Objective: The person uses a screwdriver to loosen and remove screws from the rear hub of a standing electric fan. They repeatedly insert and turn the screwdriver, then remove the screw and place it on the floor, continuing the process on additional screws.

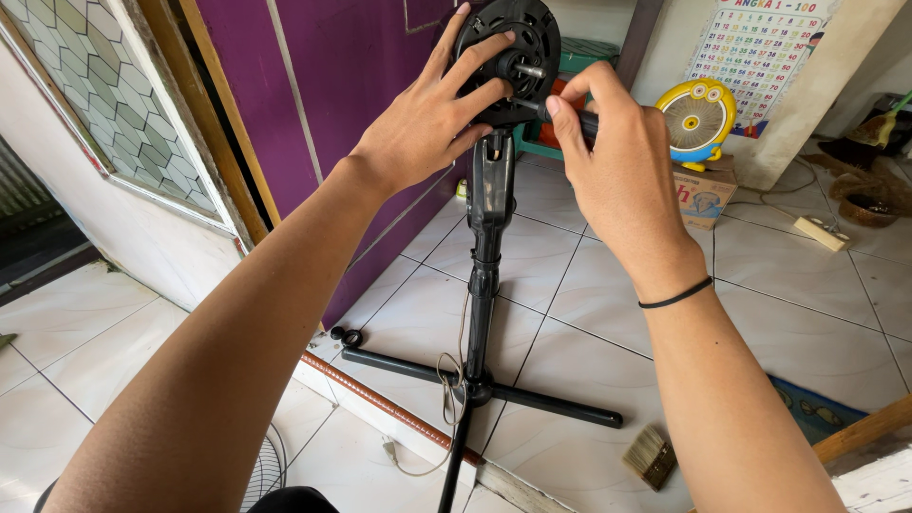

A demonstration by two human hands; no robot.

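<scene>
A black standing fan stripped of its grille and blades rises on a pole (486, 256) from a cross-shaped base (475, 388). My left hand (432, 114) is spread over the round motor housing (521, 43), fingers pressing its face beside the bare metal shaft. My right hand (617, 157) pinches a dark screwdriver handle (587, 121), its tip meeting the lower part of the housing. A thin black band circles my right wrist.
A paintbrush (650, 456) lies on the white tiles at the right of the base. Small black rings (346, 335) sit near the purple door (351, 104). A fan grille (266, 470) shows at bottom left. A yellow toy fan (696, 119) stands on a cardboard box (703, 195).
</scene>
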